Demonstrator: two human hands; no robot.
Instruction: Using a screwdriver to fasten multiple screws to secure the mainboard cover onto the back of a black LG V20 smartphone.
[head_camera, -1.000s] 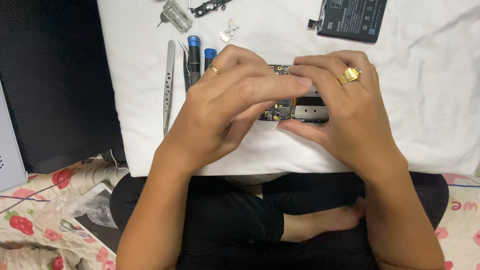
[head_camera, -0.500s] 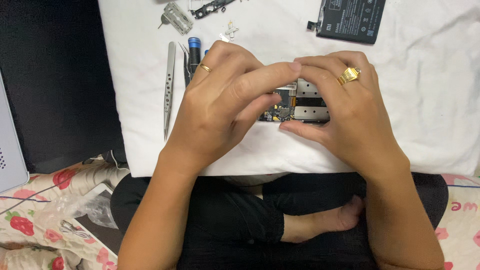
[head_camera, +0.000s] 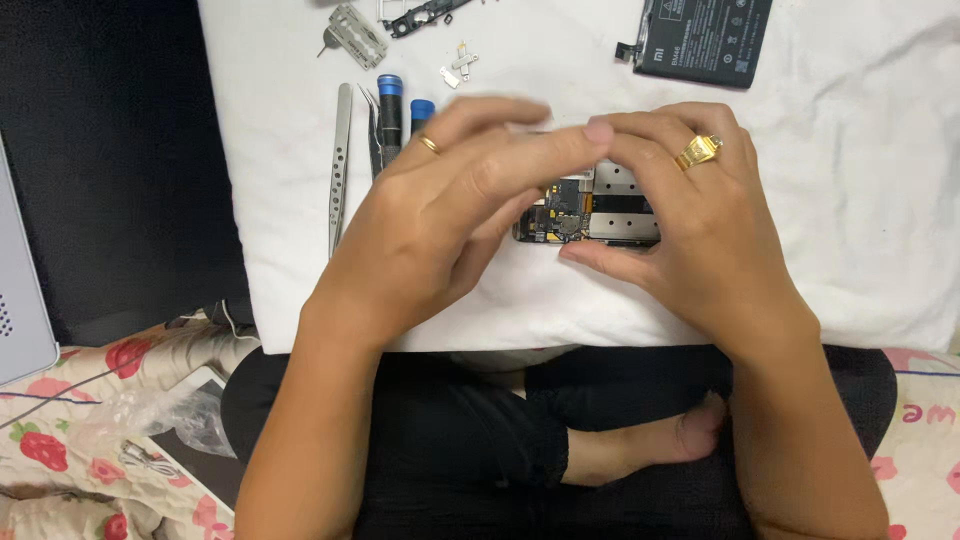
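Note:
An opened phone body (head_camera: 590, 212) with bare circuit board and metal shields lies on a white cloth (head_camera: 860, 200). My right hand (head_camera: 690, 210), wearing a gold ring, wraps around the phone's right part and holds it. Over the phone's left part hovers my left hand (head_camera: 450, 210), also ringed; its fingers reach toward my right fingertips, blurred by motion. Whether it pinches anything is hidden. Most of the phone is covered by both hands.
Metal tweezers (head_camera: 340, 165) and two blue-capped screwdrivers (head_camera: 390, 115) lie left of my hands. A black battery (head_camera: 705, 38) sits at the top right. Small metal parts (head_camera: 458, 68) and a frame piece (head_camera: 420, 14) lie at the top. A grey device edge (head_camera: 20, 300) shows far left.
My left hand has lifted and shifted slightly right and up over the phone, uncovering more of the circuit board. My right hand has kept its hold.

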